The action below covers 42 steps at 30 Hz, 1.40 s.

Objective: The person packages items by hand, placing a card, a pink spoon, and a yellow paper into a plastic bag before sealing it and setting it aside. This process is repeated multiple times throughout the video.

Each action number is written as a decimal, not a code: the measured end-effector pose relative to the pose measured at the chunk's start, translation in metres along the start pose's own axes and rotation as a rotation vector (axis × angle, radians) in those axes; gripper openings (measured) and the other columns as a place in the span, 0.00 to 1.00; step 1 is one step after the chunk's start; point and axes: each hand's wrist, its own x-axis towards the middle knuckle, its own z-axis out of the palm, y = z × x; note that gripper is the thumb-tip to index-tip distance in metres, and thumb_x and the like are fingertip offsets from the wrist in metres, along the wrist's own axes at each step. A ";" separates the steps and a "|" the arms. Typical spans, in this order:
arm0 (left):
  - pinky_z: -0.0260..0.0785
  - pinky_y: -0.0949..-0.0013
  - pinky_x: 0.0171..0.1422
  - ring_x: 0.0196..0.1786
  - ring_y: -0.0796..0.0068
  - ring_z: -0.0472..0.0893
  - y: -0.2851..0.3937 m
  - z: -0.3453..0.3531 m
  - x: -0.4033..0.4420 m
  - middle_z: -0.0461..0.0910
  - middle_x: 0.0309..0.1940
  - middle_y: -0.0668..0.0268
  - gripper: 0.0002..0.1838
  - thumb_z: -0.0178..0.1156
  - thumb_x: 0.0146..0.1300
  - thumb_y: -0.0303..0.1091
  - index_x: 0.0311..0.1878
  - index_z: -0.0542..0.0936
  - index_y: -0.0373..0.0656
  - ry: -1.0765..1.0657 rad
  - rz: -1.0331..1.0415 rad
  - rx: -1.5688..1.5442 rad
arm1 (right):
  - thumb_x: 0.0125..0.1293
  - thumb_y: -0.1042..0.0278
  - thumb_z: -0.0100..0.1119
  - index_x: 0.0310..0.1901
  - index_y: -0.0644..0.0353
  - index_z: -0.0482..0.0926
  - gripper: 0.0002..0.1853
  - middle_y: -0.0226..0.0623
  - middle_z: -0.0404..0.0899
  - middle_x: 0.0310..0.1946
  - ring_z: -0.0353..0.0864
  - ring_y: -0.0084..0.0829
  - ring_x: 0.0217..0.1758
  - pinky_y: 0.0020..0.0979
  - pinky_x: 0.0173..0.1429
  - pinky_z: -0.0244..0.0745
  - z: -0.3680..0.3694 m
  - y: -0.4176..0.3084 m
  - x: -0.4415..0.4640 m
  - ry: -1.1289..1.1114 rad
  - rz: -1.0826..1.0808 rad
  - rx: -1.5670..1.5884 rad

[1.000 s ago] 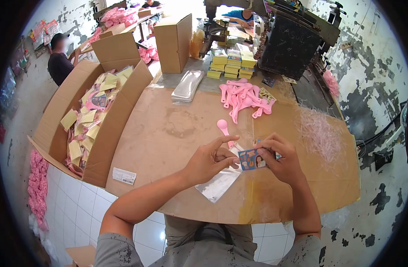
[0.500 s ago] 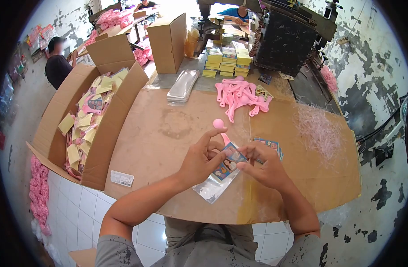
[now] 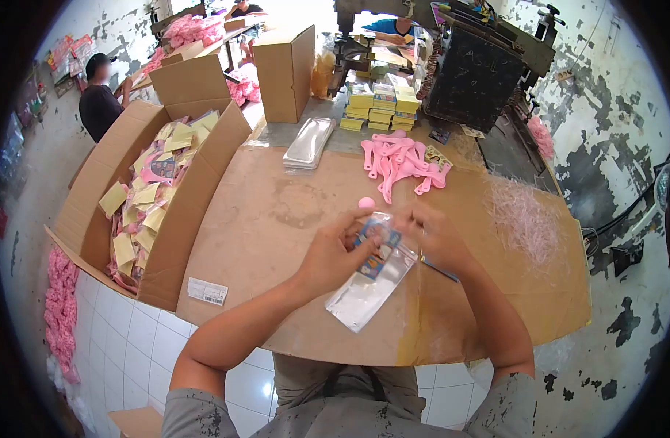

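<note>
My left hand (image 3: 336,252) is closed on a blue printed card (image 3: 373,264), with the thumb across its face. The round end of a pink spoon-like plastic piece (image 3: 366,203) shows just beyond my left fingers; the rest is hidden. Below the card, a clear plastic bag (image 3: 364,299) lies slanted over the cardboard. My right hand (image 3: 431,232) is close to the card's upper right, its fingers bent and smeared by motion, so what they hold cannot be made out. Under my right wrist, the edge of a stack of cards (image 3: 441,269) peeks out.
Farther back lie a heap of pink spoon-like pieces (image 3: 400,162), a stack of clear bags (image 3: 308,143) and piled cards (image 3: 378,106). A large carton (image 3: 185,226) of packed pieces stands left. Plastic shreds (image 3: 523,223) lie right; a black machine (image 3: 472,77) stands behind. A person (image 3: 100,102) is far left.
My right hand has moved up and outward from the card, and now covers most of the card stack. More of the clear bag shows below the card. The pink piece is more hidden.
</note>
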 end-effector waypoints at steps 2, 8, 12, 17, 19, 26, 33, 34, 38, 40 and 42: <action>0.82 0.74 0.50 0.48 0.77 0.87 0.001 -0.003 0.005 0.87 0.50 0.57 0.28 0.63 0.74 0.24 0.73 0.66 0.31 0.089 0.035 -0.051 | 0.66 0.65 0.70 0.46 0.61 0.85 0.12 0.40 0.85 0.41 0.85 0.34 0.42 0.34 0.46 0.77 -0.002 0.009 0.019 -0.022 0.106 -0.102; 0.84 0.72 0.53 0.50 0.75 0.87 0.005 -0.011 0.008 0.86 0.52 0.56 0.29 0.63 0.73 0.22 0.74 0.66 0.32 0.154 0.099 -0.120 | 0.57 0.70 0.70 0.54 0.60 0.83 0.21 0.48 0.86 0.46 0.85 0.45 0.49 0.38 0.53 0.80 0.036 0.026 0.044 -0.114 0.076 -0.456; 0.83 0.72 0.52 0.50 0.77 0.87 0.002 -0.010 0.008 0.87 0.52 0.58 0.26 0.63 0.74 0.24 0.72 0.69 0.32 0.079 0.011 -0.166 | 0.60 0.70 0.69 0.59 0.61 0.82 0.24 0.45 0.85 0.46 0.85 0.40 0.49 0.37 0.55 0.80 0.026 0.034 0.050 -0.021 -0.009 -0.247; 0.82 0.75 0.51 0.48 0.81 0.87 -0.001 -0.011 0.006 0.88 0.52 0.62 0.22 0.63 0.76 0.28 0.69 0.73 0.33 -0.029 -0.042 -0.166 | 0.69 0.72 0.65 0.56 0.64 0.85 0.15 0.38 0.85 0.44 0.83 0.30 0.46 0.33 0.53 0.79 -0.014 0.008 0.025 0.033 -0.086 -0.090; 0.81 0.76 0.50 0.48 0.83 0.86 0.004 -0.008 0.003 0.88 0.51 0.63 0.21 0.63 0.76 0.29 0.68 0.74 0.33 -0.043 -0.069 -0.117 | 0.72 0.72 0.63 0.51 0.65 0.87 0.11 0.35 0.84 0.43 0.82 0.27 0.45 0.32 0.52 0.78 -0.034 -0.018 0.001 0.041 -0.122 -0.080; 0.80 0.75 0.48 0.45 0.84 0.86 0.000 -0.003 0.001 0.89 0.47 0.64 0.18 0.64 0.76 0.30 0.63 0.77 0.33 -0.163 -0.142 -0.072 | 0.69 0.74 0.64 0.46 0.65 0.87 0.07 0.33 0.83 0.40 0.82 0.23 0.44 0.28 0.49 0.77 -0.052 -0.024 -0.031 -0.018 -0.071 0.064; 0.80 0.75 0.49 0.45 0.83 0.86 -0.004 -0.001 -0.002 0.89 0.48 0.64 0.18 0.64 0.77 0.33 0.64 0.79 0.35 -0.275 -0.214 -0.079 | 0.62 0.79 0.63 0.43 0.66 0.87 0.08 0.34 0.83 0.38 0.82 0.23 0.41 0.29 0.46 0.77 -0.054 -0.019 -0.032 -0.038 -0.156 0.024; 0.80 0.75 0.49 0.46 0.83 0.86 -0.004 0.000 -0.002 0.89 0.48 0.64 0.18 0.64 0.77 0.33 0.64 0.79 0.35 -0.284 -0.217 -0.087 | 0.61 0.79 0.63 0.42 0.66 0.87 0.09 0.35 0.83 0.38 0.82 0.23 0.41 0.29 0.46 0.78 -0.054 -0.018 -0.032 -0.034 -0.155 0.024; 0.80 0.74 0.51 0.47 0.83 0.86 -0.001 0.000 -0.003 0.89 0.48 0.65 0.20 0.64 0.77 0.33 0.66 0.78 0.36 -0.340 -0.268 0.000 | 0.58 0.80 0.62 0.41 0.65 0.87 0.10 0.37 0.84 0.39 0.83 0.26 0.41 0.30 0.46 0.79 -0.050 -0.028 -0.035 -0.136 -0.150 -0.078; 0.80 0.74 0.52 0.48 0.83 0.86 0.003 0.002 -0.004 0.89 0.49 0.65 0.20 0.63 0.77 0.34 0.67 0.78 0.36 -0.344 -0.307 0.029 | 0.57 0.80 0.62 0.43 0.64 0.87 0.11 0.38 0.84 0.40 0.85 0.30 0.42 0.32 0.48 0.80 -0.044 -0.031 -0.035 -0.170 -0.187 -0.112; 0.80 0.73 0.52 0.48 0.83 0.85 0.000 0.004 -0.005 0.88 0.49 0.66 0.20 0.63 0.78 0.34 0.67 0.78 0.36 -0.361 -0.317 0.042 | 0.60 0.75 0.60 0.53 0.63 0.84 0.18 0.42 0.84 0.48 0.84 0.35 0.52 0.37 0.58 0.78 -0.037 -0.034 -0.035 -0.185 -0.204 -0.164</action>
